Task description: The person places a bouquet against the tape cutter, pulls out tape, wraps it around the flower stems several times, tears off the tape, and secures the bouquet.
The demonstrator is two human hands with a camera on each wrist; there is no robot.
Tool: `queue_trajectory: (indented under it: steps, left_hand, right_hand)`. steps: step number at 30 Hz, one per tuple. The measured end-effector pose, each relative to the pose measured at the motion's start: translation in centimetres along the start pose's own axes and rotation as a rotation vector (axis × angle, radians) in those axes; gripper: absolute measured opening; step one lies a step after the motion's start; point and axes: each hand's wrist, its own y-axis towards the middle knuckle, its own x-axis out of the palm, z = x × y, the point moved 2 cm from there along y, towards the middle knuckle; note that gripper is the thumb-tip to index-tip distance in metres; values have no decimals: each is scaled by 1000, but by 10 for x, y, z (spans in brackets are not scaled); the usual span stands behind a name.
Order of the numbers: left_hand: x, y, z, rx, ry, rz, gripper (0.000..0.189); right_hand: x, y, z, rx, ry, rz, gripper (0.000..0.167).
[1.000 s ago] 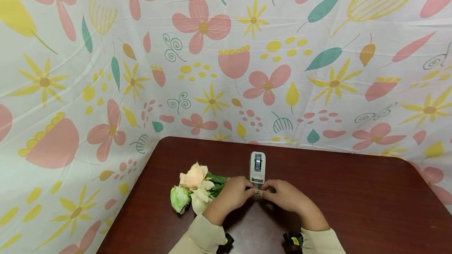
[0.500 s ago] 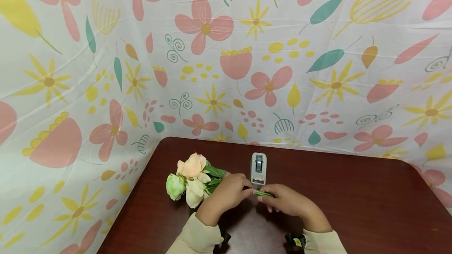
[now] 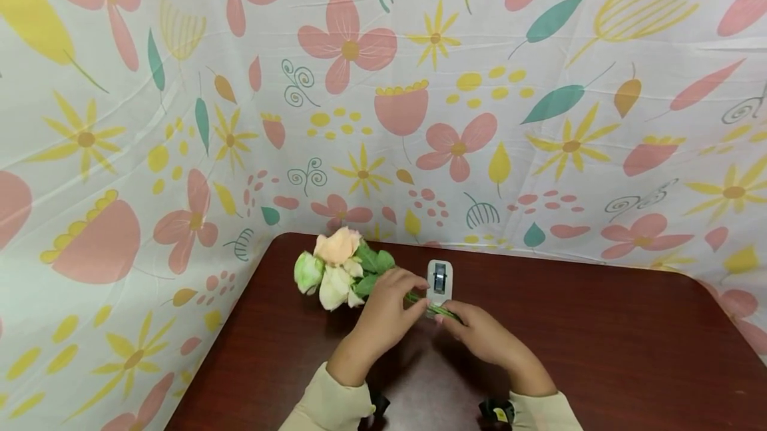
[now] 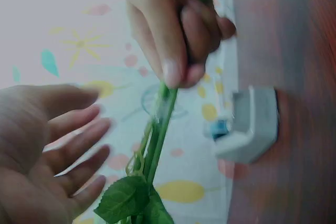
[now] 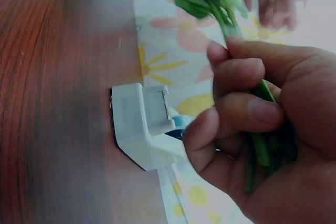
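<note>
My right hand (image 3: 487,338) grips a bunch of artificial-looking roses (image 3: 337,272) by the lower ends of its green stems (image 4: 157,140). The blooms, peach, cream and pale green, point to the left. A shiny clear band, like tape (image 4: 164,109), shows on the stems just beyond the right fingers. My left hand (image 3: 386,308) is beside the stems with its fingers spread and relaxed; the left wrist view shows a gap between them. Behind the stems stands a white tape dispenser (image 3: 440,278) with a bluish roll.
The dark reddish-brown table (image 3: 599,338) carries the dispenser near its middle. A white cloth (image 3: 383,84) printed with flowers hangs behind the table and along its left side. Black straps (image 3: 497,411) sit at the wrists.
Both hands were together at the stems in front of the dispenser. The left hand has come off them, and the flowers have risen and swung toward the back, held by the right hand.
</note>
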Motion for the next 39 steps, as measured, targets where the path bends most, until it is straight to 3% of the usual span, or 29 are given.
queue_trajectory:
  steps: [4, 8, 10, 13, 19, 24, 33, 39]
  left_hand:
    - [-8, -2, 8, -6, -238, 2, 15]
    - [-3, -2, 7, -22, -348, -61, 14]
    - [1, -1, 4, -54, -381, -65, 14]
    - [6, 1, -3, -151, -466, -47, 16]
    - [15, 5, -14, -317, -698, 30, 27]
    - [20, 7, -14, -355, -950, 60, 31]
    - [23, 7, -11, -361, -1095, 104, 32]
    - [23, 7, -11, -351, -1103, 143, 26]
  right_hand:
    - [-1, 1, -3, 27, 28, 101, 30]
    - [-1, 0, -6, 31, 98, 188, 27]
    - [-1, -1, -8, 29, 151, 216, 25]
    - [0, -2, -11, 11, 222, 247, 26]
    - [5, -2, -22, -54, 393, 240, 26]
    - [11, -1, -30, -66, 497, 196, 30]
    - [15, -3, -37, -105, 518, 147, 28]
    - [16, -3, -40, -143, 426, 217, 23]
